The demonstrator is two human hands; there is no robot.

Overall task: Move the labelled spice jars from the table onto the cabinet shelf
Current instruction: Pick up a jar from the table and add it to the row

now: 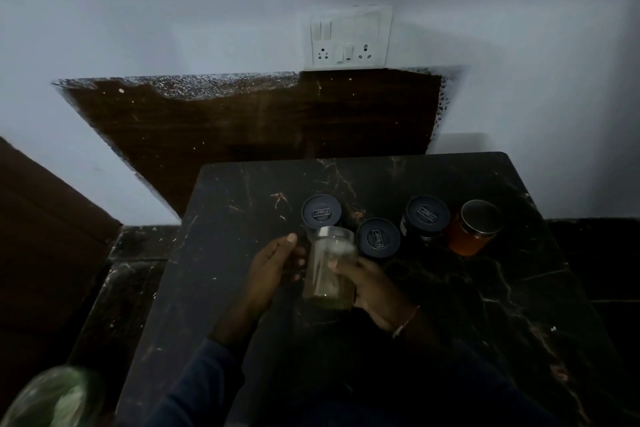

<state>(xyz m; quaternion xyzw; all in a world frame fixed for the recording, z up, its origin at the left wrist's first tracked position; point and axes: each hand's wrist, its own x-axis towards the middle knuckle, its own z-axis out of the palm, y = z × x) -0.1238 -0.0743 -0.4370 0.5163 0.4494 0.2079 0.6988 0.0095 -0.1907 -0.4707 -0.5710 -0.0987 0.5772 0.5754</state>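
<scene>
The right hand (375, 291) is wrapped round the clear jar (329, 267), upright above the table (485, 305), just nearer than the dark-lidded jars (378, 237); the left hand (273, 270), fingers spread, waits beside it.

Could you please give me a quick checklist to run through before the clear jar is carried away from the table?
1. Right hand around the clear jar: ok.
2. Left hand steadying it: not ok, open beside the jar.
3. Jar lid closed: cannot tell, blurred.
4. Jar clear of the nearest dark-lidded jar: ok.
5. Orange jar standing safely on the table: ok.
6. Cabinet shelf free: cannot tell, not in view.
</scene>
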